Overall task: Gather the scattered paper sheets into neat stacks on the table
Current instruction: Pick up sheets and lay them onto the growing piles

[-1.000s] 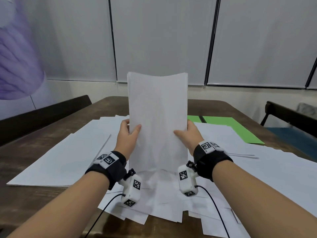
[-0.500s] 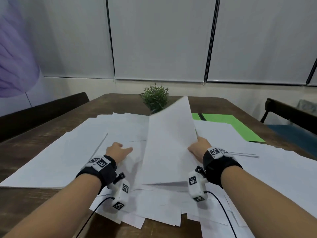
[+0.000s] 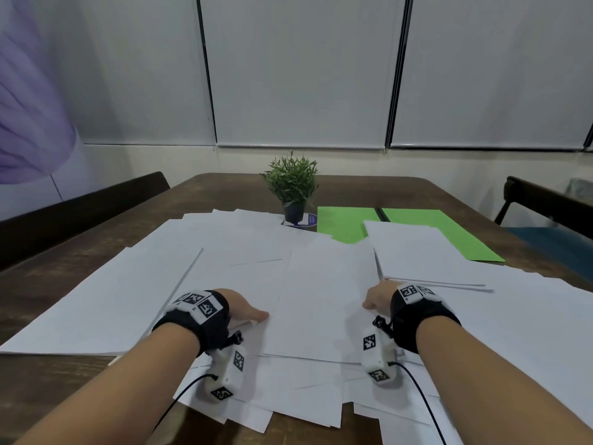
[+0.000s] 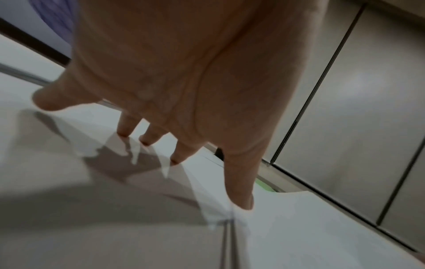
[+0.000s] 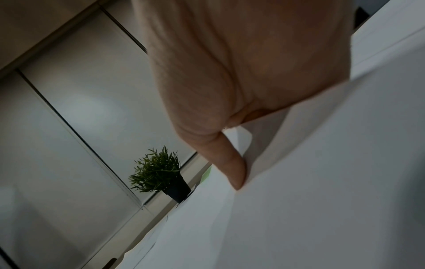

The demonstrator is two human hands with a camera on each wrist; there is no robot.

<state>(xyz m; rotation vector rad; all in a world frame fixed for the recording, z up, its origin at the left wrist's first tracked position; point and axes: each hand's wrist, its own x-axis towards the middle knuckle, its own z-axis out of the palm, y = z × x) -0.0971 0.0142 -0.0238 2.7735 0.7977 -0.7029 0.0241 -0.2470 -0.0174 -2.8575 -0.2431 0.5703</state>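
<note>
A stack of white paper sheets (image 3: 324,300) lies flat in the middle of the brown table (image 3: 48,396), on top of other loose sheets. My left hand (image 3: 247,311) is at its left edge; in the left wrist view that hand (image 4: 207,174) is spread, with straight fingertips (image 4: 178,160) touching paper and the thumb on the stack's edge. At the right edge, my right hand (image 3: 377,298) pinches the stack: its thumb (image 5: 236,174) lies on top, and the fingers are hidden under the sheet.
A second white stack (image 3: 417,255) lies at the right, partly over green sheets (image 3: 426,229). A potted plant (image 3: 293,184) stands at the back centre. Large sheets (image 3: 112,293) spread left; loose ones (image 3: 305,396) overhang the near edge. Dark chairs (image 3: 80,210) flank the table.
The stack, held upright in both hands a second ago, has been tipped forward and laid flat. My left hand let go and came down beside it; the plant now shows.
</note>
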